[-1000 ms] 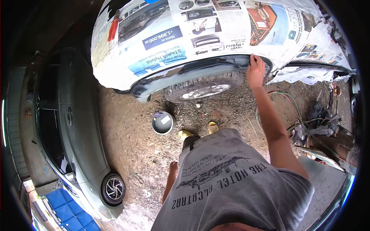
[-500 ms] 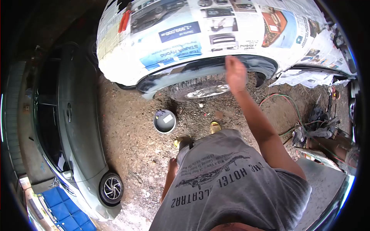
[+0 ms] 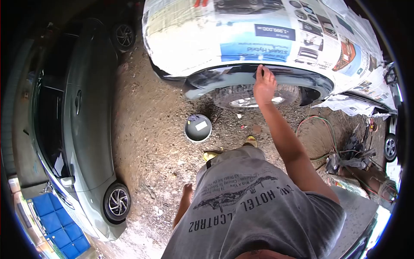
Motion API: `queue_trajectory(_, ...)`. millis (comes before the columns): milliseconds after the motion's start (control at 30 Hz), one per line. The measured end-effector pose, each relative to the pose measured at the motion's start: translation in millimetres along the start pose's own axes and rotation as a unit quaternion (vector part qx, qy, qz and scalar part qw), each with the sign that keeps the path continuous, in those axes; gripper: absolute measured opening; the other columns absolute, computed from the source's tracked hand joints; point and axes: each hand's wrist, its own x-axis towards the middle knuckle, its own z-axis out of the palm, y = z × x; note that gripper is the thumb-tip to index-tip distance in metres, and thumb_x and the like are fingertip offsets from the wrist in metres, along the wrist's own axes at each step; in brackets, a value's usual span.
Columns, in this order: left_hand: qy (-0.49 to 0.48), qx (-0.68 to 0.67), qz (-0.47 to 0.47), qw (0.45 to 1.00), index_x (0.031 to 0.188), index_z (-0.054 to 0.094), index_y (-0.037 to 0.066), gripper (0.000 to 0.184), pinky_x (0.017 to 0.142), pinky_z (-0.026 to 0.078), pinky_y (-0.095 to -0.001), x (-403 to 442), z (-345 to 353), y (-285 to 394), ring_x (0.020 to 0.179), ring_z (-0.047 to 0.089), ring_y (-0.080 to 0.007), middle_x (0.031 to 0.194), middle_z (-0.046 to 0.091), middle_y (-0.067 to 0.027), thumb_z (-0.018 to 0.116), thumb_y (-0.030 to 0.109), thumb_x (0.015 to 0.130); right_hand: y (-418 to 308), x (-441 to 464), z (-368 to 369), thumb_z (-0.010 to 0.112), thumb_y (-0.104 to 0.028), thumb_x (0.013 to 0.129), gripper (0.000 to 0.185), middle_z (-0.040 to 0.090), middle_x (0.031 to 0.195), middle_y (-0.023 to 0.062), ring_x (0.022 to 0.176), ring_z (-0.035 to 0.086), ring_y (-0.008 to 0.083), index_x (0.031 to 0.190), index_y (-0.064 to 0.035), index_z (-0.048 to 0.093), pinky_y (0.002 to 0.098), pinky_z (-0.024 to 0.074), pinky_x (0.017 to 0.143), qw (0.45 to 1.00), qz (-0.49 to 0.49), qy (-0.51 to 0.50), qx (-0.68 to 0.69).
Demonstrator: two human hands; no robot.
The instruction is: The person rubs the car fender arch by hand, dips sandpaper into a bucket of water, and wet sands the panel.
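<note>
My right hand (image 3: 265, 87) reaches up to the wheel arch of a car covered in newspaper. Its fingers are apart, and one fingertip meets the upper edge of the dark, smudged wheel arch trim (image 3: 297, 78). I see nothing held in it. Above the fingertips lies the newspaper sheet (image 3: 241, 48), with a blue printed block along its lower edge. Below the hand is the tyre (image 3: 224, 98) with its bright rim. My left hand (image 3: 187, 191) hangs low beside my grey shirt, away from the car; its fingers are too small and partly hidden to read.
A grey bucket (image 3: 198, 134) with a cloth and a white label inside stands on the gravel. A dark grey car (image 3: 92, 129) is parked at left. Red and green hoses (image 3: 333, 129) lie at right near scrap. Red-handled pliers (image 3: 200, 3) rest on the newspaper at the top.
My view has shifted, so the covered car appears farther right. My right hand, blurred in front of the arch before, is now sharp with a fingertip at the trim's edge. My left hand still hangs down.
</note>
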Motion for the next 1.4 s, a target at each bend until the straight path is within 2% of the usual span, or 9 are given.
queue_trajectory(33, 0.004, 0.103, 0.073, 0.992, 0.132, 0.064, 0.005, 0.041, 0.098, 0.052, -0.0441, 15, -17, -12, 0.115, 0.066, -0.0375, 0.126, 0.069, -0.0217, 0.058, 0.031, 0.100, -19, 0, 2, 0.062, -0.007, 0.087, 0.051, 0.054, 0.136, 0.0085, 0.123, 0.052, 0.0292, 0.138, -0.0043, 0.060, 0.0451, 0.0427, 0.099, 1.000, -0.018, -0.006, 0.002)
queue_trajectory(267, 0.092, -0.132, -0.017, 0.987, 0.140, 0.056, 0.002, 0.045, 0.095, 0.051, -0.0403, 39, -73, -22, 0.116, 0.066, -0.0310, 0.131, 0.066, -0.0234, 0.058, 0.024, 0.101, -114, 7, 17, 0.056, -0.013, 0.091, 0.050, 0.053, 0.136, 0.0079, 0.122, 0.050, 0.0266, 0.139, 0.0007, 0.058, 0.0420, 0.0413, 0.101, 0.985, -0.155, -0.068, -0.033)
queue_trajectory(400, 0.151, -0.098, 0.057, 0.982, 0.130, 0.065, -0.001, 0.042, 0.100, 0.050, -0.0413, 68, -69, -39, 0.118, 0.066, -0.0344, 0.125, 0.070, -0.0226, 0.060, 0.029, 0.101, -156, 7, 30, 0.054, -0.015, 0.092, 0.052, 0.052, 0.138, 0.0092, 0.124, 0.048, 0.0264, 0.141, 0.0030, 0.055, 0.0419, 0.0395, 0.104, 0.967, -0.229, -0.111, -0.034)
queue_trajectory(700, 0.081, -0.115, 0.011, 0.990, 0.135, 0.063, 0.005, 0.048, 0.102, 0.049, -0.0447, 67, -2, -75, 0.121, 0.065, -0.0372, 0.130, 0.068, -0.0233, 0.059, 0.035, 0.097, -245, -7, 86, 0.057, -0.017, 0.092, 0.047, 0.052, 0.135, 0.0113, 0.118, 0.047, 0.0261, 0.133, 0.0072, 0.060, 0.0409, 0.0388, 0.098, 0.913, -0.355, -0.174, -0.099)
queue_trajectory(933, 0.089, -0.190, -0.101, 0.972, 0.137, 0.061, 0.007, 0.052, 0.103, 0.048, -0.0482, 33, 59, -88, 0.122, 0.063, -0.0415, 0.128, 0.068, -0.0241, 0.055, 0.040, 0.097, -320, -24, 93, 0.054, -0.015, 0.094, 0.033, 0.059, 0.123, 0.0141, 0.115, 0.052, 0.0312, 0.118, 0.0013, 0.069, 0.0460, 0.0422, 0.093, 0.840, -0.339, -0.424, -0.006)
queue_trajectory(1000, 0.067, -0.112, -0.093, 0.987, 0.139, 0.059, 0.007, 0.054, 0.104, 0.048, -0.0486, 18, 63, -60, 0.123, 0.062, -0.0426, 0.127, 0.067, -0.0261, 0.054, 0.042, 0.098, -325, -74, 108, 0.050, -0.015, 0.096, 0.031, 0.062, 0.118, 0.0157, 0.111, 0.059, 0.0368, 0.118, -0.0021, 0.069, 0.0515, 0.0476, 0.091, 0.832, -0.370, -0.408, 0.065)
queue_trajectory(1067, 0.040, -0.063, -0.052, 0.996, 0.138, 0.060, 0.005, 0.055, 0.104, 0.048, -0.0488, 49, 92, -64, 0.122, 0.062, -0.0426, 0.127, 0.067, -0.0269, 0.054, 0.043, 0.098, -345, -107, 131, 0.047, -0.016, 0.098, 0.033, 0.064, 0.124, 0.0189, 0.113, 0.064, 0.0396, 0.121, -0.0042, 0.067, 0.0537, 0.0508, 0.094, 0.695, -0.300, -0.650, 0.065)
queue_trajectory(1267, 0.012, -0.167, -0.047, 0.985, 0.143, 0.052, -0.004, 0.078, 0.113, 0.042, -0.0482, 106, 122, 57, 0.137, 0.047, -0.0451, 0.150, 0.048, -0.0295, 0.065, 0.055, 0.093, -309, -319, 310, 0.062, -0.029, 0.091, 0.048, 0.066, 0.125, 0.0272, 0.119, 0.064, 0.0405, 0.126, 0.0027, 0.059, 0.0485, 0.0513, 0.100, 0.537, -0.274, -0.797, 0.029)
queue_trajectory(1400, -0.005, -0.146, -0.094, 0.985, 0.158, 0.037, 0.010, 0.090, 0.111, 0.039, -0.0614, 141, 175, 119, 0.143, 0.036, -0.0505, 0.160, 0.038, -0.0230, 0.068, 0.059, 0.089, -307, -425, 421, 0.049, -0.020, 0.097, 0.035, 0.067, 0.124, 0.0274, 0.116, 0.066, 0.0413, 0.123, -0.0016, 0.064, 0.0511, 0.0518, 0.099, 0.549, -0.293, -0.780, 0.056)
